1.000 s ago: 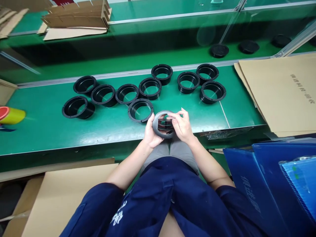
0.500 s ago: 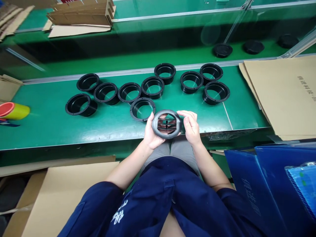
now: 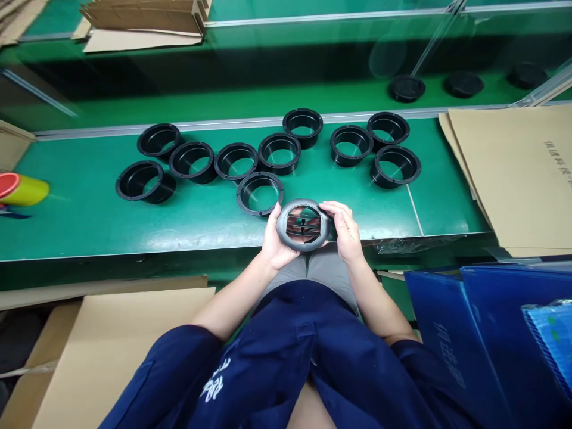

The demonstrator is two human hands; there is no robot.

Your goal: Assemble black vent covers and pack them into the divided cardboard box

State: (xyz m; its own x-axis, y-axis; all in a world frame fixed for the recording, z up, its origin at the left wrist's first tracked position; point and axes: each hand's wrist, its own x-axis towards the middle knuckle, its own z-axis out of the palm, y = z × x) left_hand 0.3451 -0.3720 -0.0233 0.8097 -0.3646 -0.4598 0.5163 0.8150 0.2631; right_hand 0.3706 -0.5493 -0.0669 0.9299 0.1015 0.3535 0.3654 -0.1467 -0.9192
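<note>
Over the front edge of the green bench (image 3: 134,235), both my hands hold a round black air vent (image 3: 304,225) with slats across its opening. My left hand (image 3: 274,244) grips its left side and underside, thumb on the rim. On the other side, my right hand (image 3: 346,229) has its fingers bent against the vent's right edge; part of that contact is hidden. Just behind the vent lies a black flanged ring (image 3: 243,193). Several more such rings stand farther back, among them one black ring (image 3: 378,173) at the right.
Cardboard sheets (image 3: 513,179) cover the bench's right end. Blue plastic panels (image 3: 451,333) stand below them. A yellow tape roll (image 3: 33,189) lies at the far left. Black round parts (image 3: 463,84) sit behind the clear divider. Lower left is a cardboard box (image 3: 120,345).
The camera view has shifted slightly, so the bench and rings appear a little moved. My hands keep nearly the same hold on the air vent.
</note>
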